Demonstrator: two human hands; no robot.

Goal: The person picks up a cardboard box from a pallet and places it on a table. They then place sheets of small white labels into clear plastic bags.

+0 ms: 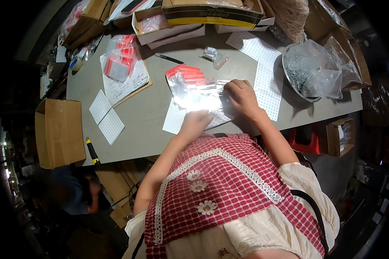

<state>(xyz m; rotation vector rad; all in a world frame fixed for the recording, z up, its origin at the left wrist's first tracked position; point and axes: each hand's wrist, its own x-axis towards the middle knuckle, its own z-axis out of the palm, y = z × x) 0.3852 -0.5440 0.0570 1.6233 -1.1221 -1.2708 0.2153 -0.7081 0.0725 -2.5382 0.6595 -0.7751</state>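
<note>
A fanned stack of clear zip bags with red strips (192,80) lies in front of me on the grey table, its middle washed out by bright glare. At the stack's right end, my right hand (243,98) has its fingers curled closed on the edge of a clear zip bag. By the lower edge of the glare is my left hand (196,123), its fingers closed together; what they hold is hidden. A white sheet (173,120) lies partly under the bags, beside the left hand.
Beyond the stack lie a black pen (169,58) and small clear packets (210,53). A metal bowl of small metal parts (296,71) stands right, near label sheets (270,82). More bags (120,60) rest on a clipboard (136,88). A yellow-black cutter (92,151) and cardboard box (61,131) sit left.
</note>
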